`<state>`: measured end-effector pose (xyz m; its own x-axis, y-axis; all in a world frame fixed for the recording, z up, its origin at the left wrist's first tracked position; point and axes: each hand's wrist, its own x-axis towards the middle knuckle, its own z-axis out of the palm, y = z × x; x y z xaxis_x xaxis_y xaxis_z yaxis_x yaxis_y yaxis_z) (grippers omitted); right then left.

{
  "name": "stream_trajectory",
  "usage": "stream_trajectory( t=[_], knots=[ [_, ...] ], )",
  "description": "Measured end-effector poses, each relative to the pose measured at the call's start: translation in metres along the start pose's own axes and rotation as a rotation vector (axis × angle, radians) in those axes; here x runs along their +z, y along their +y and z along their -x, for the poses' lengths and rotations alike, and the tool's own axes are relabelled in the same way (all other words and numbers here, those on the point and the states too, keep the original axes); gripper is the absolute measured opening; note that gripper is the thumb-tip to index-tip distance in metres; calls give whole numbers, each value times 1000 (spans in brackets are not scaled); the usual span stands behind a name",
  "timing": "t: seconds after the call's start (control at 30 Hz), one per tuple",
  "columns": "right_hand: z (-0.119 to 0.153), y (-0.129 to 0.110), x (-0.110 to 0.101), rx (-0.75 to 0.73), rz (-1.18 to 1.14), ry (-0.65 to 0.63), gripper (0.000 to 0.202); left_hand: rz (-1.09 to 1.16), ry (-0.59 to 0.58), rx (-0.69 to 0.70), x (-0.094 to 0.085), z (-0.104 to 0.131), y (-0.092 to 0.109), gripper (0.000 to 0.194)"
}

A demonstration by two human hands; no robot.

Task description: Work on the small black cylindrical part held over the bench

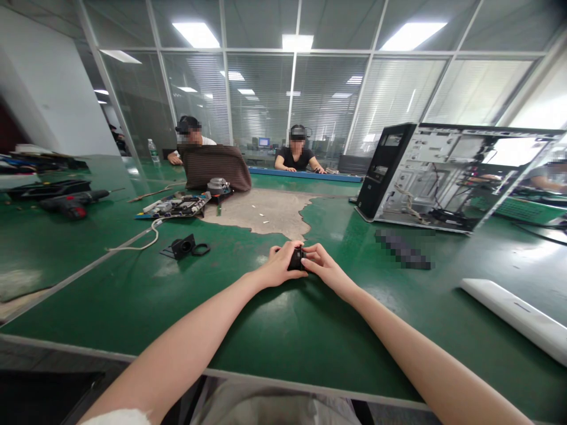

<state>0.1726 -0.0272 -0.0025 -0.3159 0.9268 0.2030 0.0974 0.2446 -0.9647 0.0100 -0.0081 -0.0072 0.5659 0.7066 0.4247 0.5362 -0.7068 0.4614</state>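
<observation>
Between my two hands is a small black device (pixel 296 258), just above or on the green tabletop; its exact kind is unclear. My left hand (pixel 280 264) wraps round its left side, thumb below and fingers over the top. On its right side, the fingertips and thumb of my right hand (pixel 322 265) pinch its edge. Parts of the device are hidden behind my fingers. To the left lie a black bracket-like part (pixel 181 247) and a black ring (pixel 201 249), both apart from my hands.
A circuit board (pixel 175 205) with a cable lies left, beyond it a cordless drill (pixel 75 203). An open computer case (pixel 425 177) stands right, near a white flat panel (pixel 516 313). A brown-covered object (pixel 215 167) stands at the back; two people sit across the table.
</observation>
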Motion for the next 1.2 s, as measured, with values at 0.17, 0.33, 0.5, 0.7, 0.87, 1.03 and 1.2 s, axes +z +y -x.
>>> stream_trajectory(
  t=[0.17,0.33,0.5,0.7,0.87,1.03,1.2],
  knots=[
    [-5,3,2,19,6,57,21,-2,12,14,1,0,0,64],
    [-5,5,0,36,43,61,25,1,4,4,0,1,1,64],
    [0,-1,-1,-19,24,-2,27,8,-5,-12,-2,1,2,63],
    [-4,2,0,1,-9,52,21,4,2,-11,-1,0,2,65],
    [-6,6,-3,26,11,31,23,-2,3,3,0,0,0,64],
    [-1,0,-5,-13,-19,-58,24,1,5,-2,0,0,0,64],
    [-3,1,-3,-12,-53,-9,17,-5,15,8,1,0,-1,64]
  ],
)
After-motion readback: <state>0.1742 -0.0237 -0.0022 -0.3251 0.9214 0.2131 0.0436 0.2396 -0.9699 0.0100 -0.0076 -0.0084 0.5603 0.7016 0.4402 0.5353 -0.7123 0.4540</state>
